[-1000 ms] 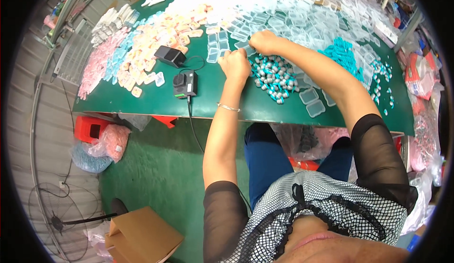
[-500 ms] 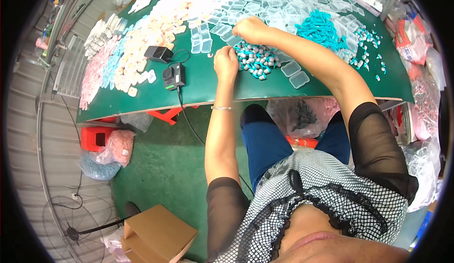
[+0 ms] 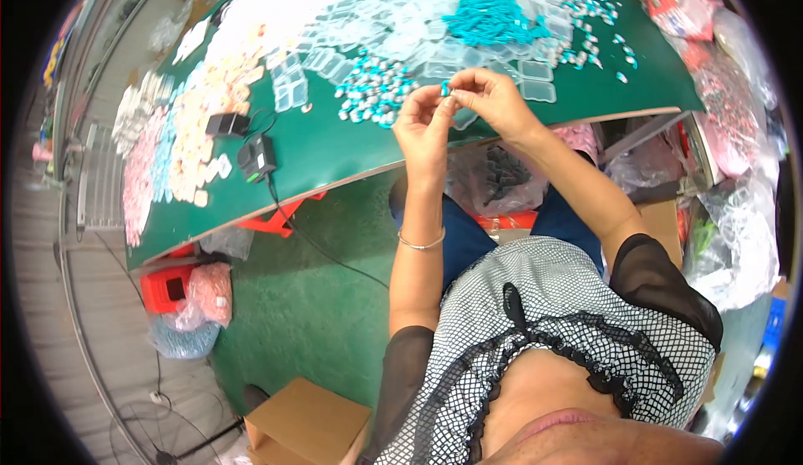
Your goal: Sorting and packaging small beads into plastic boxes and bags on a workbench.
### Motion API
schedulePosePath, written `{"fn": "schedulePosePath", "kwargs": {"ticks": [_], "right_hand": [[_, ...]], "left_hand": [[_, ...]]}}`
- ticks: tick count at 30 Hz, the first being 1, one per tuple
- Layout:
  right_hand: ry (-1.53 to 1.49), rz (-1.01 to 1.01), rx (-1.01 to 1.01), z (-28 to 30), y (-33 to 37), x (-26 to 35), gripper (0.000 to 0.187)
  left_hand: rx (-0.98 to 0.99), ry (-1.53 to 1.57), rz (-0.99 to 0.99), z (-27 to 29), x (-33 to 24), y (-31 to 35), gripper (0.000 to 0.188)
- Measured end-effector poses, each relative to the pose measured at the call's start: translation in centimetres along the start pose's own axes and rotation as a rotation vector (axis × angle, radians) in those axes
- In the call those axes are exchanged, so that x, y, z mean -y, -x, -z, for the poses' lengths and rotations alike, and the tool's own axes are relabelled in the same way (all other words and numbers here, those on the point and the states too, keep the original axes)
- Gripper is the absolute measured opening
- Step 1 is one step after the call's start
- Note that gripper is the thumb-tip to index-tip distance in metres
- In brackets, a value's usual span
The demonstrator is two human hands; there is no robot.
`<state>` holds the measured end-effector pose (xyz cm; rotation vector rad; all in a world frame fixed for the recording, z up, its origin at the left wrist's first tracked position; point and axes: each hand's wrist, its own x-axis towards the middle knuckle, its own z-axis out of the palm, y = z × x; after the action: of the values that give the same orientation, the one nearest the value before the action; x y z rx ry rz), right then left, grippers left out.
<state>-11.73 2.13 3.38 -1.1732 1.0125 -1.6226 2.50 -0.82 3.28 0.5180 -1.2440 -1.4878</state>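
Observation:
My two hands meet just above the near edge of the green table [image 3: 326, 160]. Between their fingertips is a small teal piece [image 3: 445, 89], too small to make out in full. My left hand [image 3: 425, 130] pinches it from the left. From the right, the thumb and forefinger of my right hand [image 3: 495, 107] close on it too. Beside them on the left lies a heap of small teal-and-grey pieces [image 3: 372, 89]. Partly beneath my right hand, a clear plastic case [image 3: 465, 119] shows at the table edge.
Farther back are a pile of teal sticks [image 3: 493, 17] and many clear hinged cases [image 3: 393, 26]. Small pieces [image 3: 590, 43] lie scattered at right. A black box-shaped device [image 3: 258, 157] with a cable sits at left, near rows of peach pieces [image 3: 196, 143]. A cardboard box [image 3: 305, 423] stands below.
Both hands have left the heap and come together nearer to me, with a small teal piece now between them. The whole view has shifted, too.

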Motion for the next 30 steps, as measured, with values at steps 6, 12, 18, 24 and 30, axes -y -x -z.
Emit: {"fn": "schedulePosePath", "kwargs": {"ticks": [6, 12, 18, 24, 30], "right_hand": [[0.234, 0.052, -0.019, 2.0, 4.2, 0.0, 0.02], [0.959, 0.421, -0.354, 11.4, 5.2, 2.6, 0.012], [1.444, 0.21, -0.459, 19.2, 2.8, 2.7, 0.016], [1.343, 0.049, -0.568, 18.8, 3.3, 2.7, 0.013], [0.798, 0.232, -0.151, 7.7, 4.2, 2.6, 0.018]], "left_hand": [[-0.015, -0.129, 0.078, -1.0, 1.8, 1.2, 0.018], [-0.005, -0.539, -0.109, 1.7, 1.5, 1.0, 0.014], [-0.021, -0.821, -0.272, 2.3, 2.1, 0.5, 0.016], [0.004, -0.875, -0.207, 1.1, 2.1, 1.0, 0.013], [0.013, -1.069, -0.345, 0.8, 2.7, 1.1, 0.015]]}}
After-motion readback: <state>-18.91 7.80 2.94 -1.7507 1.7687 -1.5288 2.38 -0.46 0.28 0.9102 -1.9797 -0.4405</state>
